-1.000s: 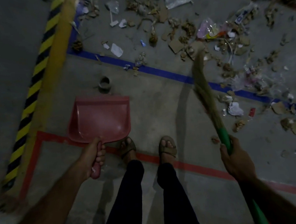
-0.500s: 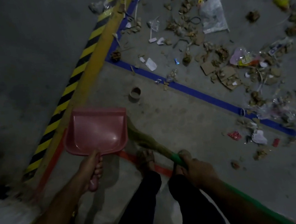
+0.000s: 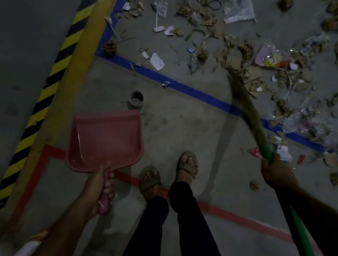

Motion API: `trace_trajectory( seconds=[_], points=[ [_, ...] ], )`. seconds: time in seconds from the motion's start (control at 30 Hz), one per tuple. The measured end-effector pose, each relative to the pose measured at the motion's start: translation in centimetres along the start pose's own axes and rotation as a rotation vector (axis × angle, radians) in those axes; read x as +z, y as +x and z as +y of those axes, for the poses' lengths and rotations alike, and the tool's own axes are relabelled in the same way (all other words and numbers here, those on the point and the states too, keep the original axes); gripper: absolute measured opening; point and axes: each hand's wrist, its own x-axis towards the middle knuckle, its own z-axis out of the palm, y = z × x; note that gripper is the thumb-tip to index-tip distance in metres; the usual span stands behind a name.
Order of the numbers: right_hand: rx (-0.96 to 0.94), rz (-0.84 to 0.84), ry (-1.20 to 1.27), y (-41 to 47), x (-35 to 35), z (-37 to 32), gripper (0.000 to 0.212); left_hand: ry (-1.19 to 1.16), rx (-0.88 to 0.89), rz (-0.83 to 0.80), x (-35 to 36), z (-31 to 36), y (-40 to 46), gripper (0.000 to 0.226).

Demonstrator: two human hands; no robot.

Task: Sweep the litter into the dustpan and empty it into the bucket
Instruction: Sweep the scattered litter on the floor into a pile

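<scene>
My left hand (image 3: pixel 100 187) grips the handle of a pink dustpan (image 3: pixel 104 139), held above the floor at the left with nothing in its tray. My right hand (image 3: pixel 277 173) grips the green handle of a grass broom (image 3: pixel 246 107), whose bristles reach up and left to the blue tape line. Litter (image 3: pixel 238 58) of cardboard scraps, dry leaves, paper bits and plastic wrappers lies scattered over the floor beyond the blue line, at the top right. No bucket is in view.
My two sandalled feet (image 3: pixel 168 172) stand on a red tape line (image 3: pixel 242 218). A blue tape line (image 3: pixel 193 92) runs diagonally. A yellow-black striped kerb (image 3: pixel 57 62) borders the left. A small tape roll (image 3: pixel 136 99) lies near the dustpan. A clear plastic bag (image 3: pixel 236 0) lies at top.
The broom has swung from low in front of my feet out to the right, its bristles now at the blue line by the litter. The dustpan stays held at the left.
</scene>
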Motion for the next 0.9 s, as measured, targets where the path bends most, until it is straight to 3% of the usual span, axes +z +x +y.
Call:
trace_trajectory(
  seconds=[0.1, 0.4, 0.57, 0.63, 0.77, 0.9],
  points=[
    [-0.149, 0.072, 0.153, -3.6, -1.3, 0.3, 0.060, -0.019, -0.025, -0.005, 1.2, 0.2, -0.6, 0.040],
    [-0.477, -0.137, 0.148, -10.5, 4.2, -5.8, 0.040, -0.074, -0.022, 0.000, 0.4, 2.8, -2.7, 0.041],
    [-0.612, -0.287, -0.149, -9.7, 8.4, -12.9, 0.063, -0.127, -0.035, 0.073, -2.0, 1.5, -1.1, 0.041],
    [-0.675, -0.299, -0.241, -8.9, 10.0, -15.7, 0.056, -0.117, -0.054, 0.099, -2.6, 0.6, -0.6, 0.042],
    [-0.562, -0.355, -0.162, -5.8, 11.5, -18.5, 0.057, -0.063, -0.060, 0.091, -1.9, -0.5, -0.2, 0.043],
    [-0.384, -0.301, 0.047, -2.1, 9.8, -17.1, 0.055, -0.048, -0.063, 0.063, 0.2, -0.5, 0.5, 0.042]
  ],
)
